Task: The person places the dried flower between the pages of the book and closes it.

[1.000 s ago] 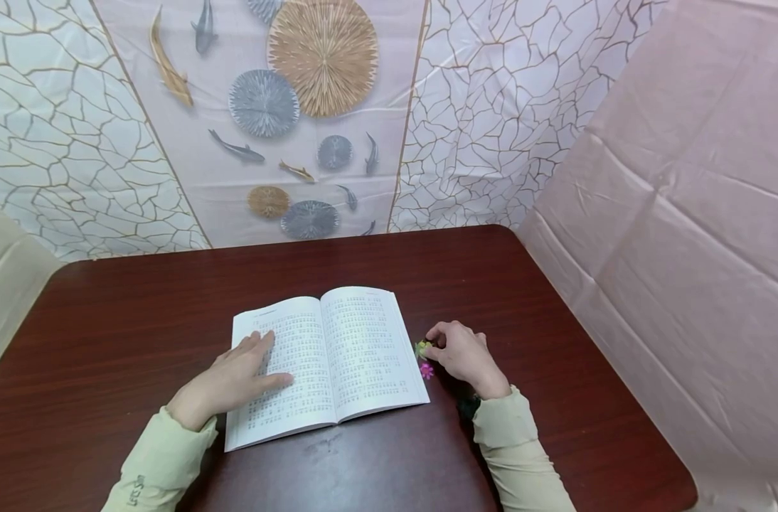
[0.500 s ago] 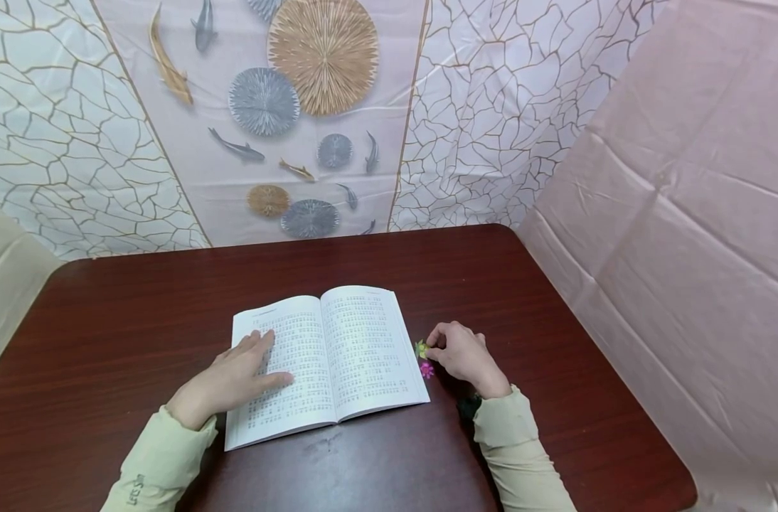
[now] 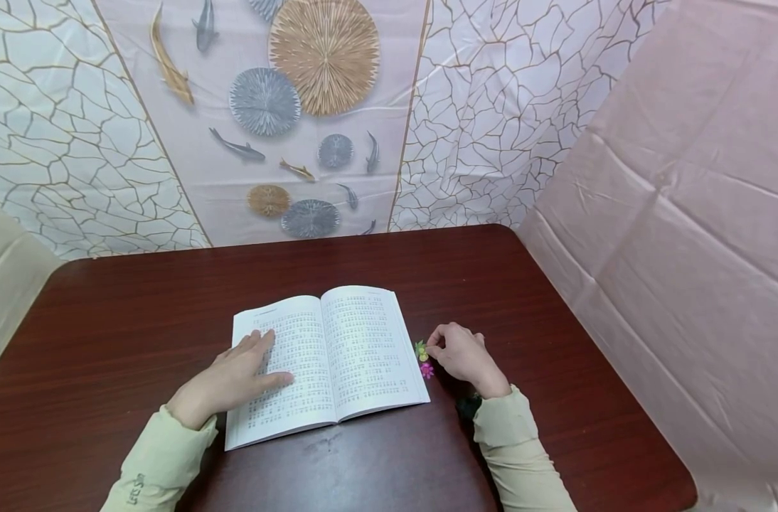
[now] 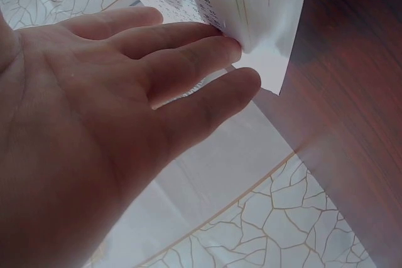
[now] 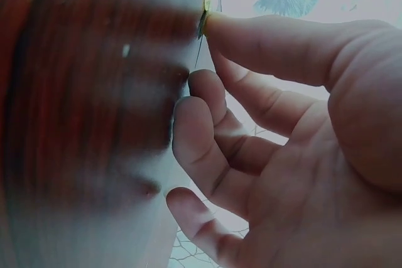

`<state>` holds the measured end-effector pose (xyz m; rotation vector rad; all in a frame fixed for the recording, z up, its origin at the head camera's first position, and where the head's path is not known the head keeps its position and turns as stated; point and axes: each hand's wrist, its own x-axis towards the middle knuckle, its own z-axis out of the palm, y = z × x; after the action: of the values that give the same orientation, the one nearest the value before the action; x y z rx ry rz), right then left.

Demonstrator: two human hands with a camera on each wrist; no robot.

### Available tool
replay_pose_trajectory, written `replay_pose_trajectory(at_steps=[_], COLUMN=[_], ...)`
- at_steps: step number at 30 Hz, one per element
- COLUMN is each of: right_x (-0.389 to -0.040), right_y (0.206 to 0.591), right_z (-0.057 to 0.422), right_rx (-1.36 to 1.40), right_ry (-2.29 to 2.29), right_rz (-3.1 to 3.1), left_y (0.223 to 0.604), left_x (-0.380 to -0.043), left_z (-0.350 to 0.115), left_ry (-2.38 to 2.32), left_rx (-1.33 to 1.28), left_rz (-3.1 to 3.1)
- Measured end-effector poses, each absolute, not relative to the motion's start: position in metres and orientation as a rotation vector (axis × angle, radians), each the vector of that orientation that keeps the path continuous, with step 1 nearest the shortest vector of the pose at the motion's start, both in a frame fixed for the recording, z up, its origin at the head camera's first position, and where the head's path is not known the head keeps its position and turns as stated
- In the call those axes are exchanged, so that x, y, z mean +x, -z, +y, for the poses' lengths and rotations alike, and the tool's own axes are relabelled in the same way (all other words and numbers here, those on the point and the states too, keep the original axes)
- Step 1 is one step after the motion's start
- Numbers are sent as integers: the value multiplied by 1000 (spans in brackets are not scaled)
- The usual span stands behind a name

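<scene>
On a dark red-brown table, an open book lies face up before a seated-height view, its spine running away from the person, the far end leaning slightly left. The long axis of the spread crosses the table, the right side set a little farther off than the left.

Just beside the book's right edge, a small yellow flower with green at its far side sits next to a pink flower, the pink one nearer the person. The pair form a short row pointing away along the page edge; which way each bloom faces is too small to tell.

A person's right hand pinches the yellow flower's right side between thumb and forefinger, the other fingers bent above the tabletop. The left hand rests on the left page, fingers extended, thumb spread wide toward the spine.

Pale green sleeves cover both forearms. Behind the table hangs a cloth printed with fish, round shapes and branching lines.
</scene>
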<state>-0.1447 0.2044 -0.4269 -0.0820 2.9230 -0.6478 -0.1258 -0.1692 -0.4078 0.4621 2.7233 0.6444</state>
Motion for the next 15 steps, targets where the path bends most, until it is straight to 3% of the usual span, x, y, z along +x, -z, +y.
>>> replay_pose_trajectory(at_steps=[15], right_x=[-144], right_y=[424], right_z=[204], right_rx=[-141], right_ry=[775], right_rz=[2943], left_y=[408], left_x=[-126], left_z=[-171], left_ry=[-647], left_rx=[462], left_rz=[2720])
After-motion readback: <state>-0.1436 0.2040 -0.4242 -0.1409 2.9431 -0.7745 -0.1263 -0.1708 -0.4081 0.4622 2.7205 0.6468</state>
